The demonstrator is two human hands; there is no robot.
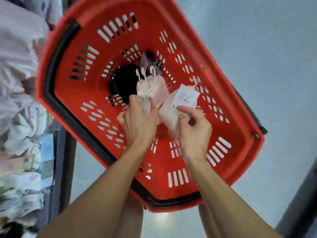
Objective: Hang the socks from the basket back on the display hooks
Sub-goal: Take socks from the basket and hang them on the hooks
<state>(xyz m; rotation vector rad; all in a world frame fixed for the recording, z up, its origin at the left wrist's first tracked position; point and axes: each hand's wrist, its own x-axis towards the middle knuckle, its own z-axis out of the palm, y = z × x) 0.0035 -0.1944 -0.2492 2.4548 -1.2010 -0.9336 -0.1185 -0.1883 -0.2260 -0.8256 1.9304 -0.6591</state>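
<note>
A red plastic basket with slotted walls and black handles sits on the floor below me. Inside it, my left hand grips a bundle of pale pink striped socks with white plastic hangers on top. My right hand pinches a white sock pack by its card label, which bears printed characters. A black sock and a dark purple pack lie on the basket's bottom behind the pink bundle.
Racks of light-coloured hanging goods fill the left edge, beside a dark upright post. Pale grey floor lies to the right of the basket. A dark edge crosses the lower right corner.
</note>
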